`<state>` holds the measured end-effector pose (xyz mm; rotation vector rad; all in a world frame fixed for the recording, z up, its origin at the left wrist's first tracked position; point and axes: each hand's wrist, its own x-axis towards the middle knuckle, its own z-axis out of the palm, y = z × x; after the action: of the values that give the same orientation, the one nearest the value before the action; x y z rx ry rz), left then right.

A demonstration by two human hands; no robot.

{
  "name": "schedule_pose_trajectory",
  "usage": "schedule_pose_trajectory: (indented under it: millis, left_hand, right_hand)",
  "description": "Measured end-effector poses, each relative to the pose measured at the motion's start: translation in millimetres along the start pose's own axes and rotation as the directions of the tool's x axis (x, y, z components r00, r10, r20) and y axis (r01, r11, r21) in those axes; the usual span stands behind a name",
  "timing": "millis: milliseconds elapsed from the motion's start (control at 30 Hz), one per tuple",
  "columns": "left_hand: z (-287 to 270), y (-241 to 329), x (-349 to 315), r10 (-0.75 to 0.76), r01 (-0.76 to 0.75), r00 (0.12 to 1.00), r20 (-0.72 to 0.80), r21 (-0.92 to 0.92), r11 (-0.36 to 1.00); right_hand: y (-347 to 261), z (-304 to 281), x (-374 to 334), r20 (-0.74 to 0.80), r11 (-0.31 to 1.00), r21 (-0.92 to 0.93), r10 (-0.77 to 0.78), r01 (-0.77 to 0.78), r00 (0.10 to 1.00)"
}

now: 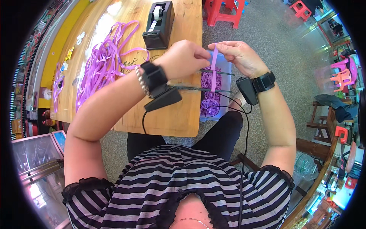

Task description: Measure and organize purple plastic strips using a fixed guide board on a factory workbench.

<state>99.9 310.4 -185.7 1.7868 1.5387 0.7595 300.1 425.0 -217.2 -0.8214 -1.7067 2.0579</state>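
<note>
A narrow purple ribbon (214,76) runs across two thin dark rods (225,91) that stick out past the table's right edge. Its far end is pinched between the thumb and fingers of my right hand (242,57). Just left of the ribbon, my left hand (186,59) has its thumb and fingertips drawn together; whatever lies between them is hidden. Under the rods stands a clear bluish plastic bin (225,80) holding many short purple ribbon pieces (209,105). A heap of long purple ribbons (101,59) spreads over the table on the left.
A black tape dispenser (162,30) sits at the far side of the wooden table (164,120). Red plastic stools (225,13) stand on the speckled floor beyond. Black cables (247,133) hang from the wrist devices. A wooden chair (322,122) is at the right.
</note>
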Motion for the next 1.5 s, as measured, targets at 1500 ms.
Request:
schedule_pose_trajectory:
  millis: [1500]
  left_hand:
    - [11,0,16,-0.271,0.298,0.947,0.171,-0.161,0.941]
  right_hand:
    - [-18,23,-22,-0.068,0.922,-0.353,-0.194,0.159,0.979]
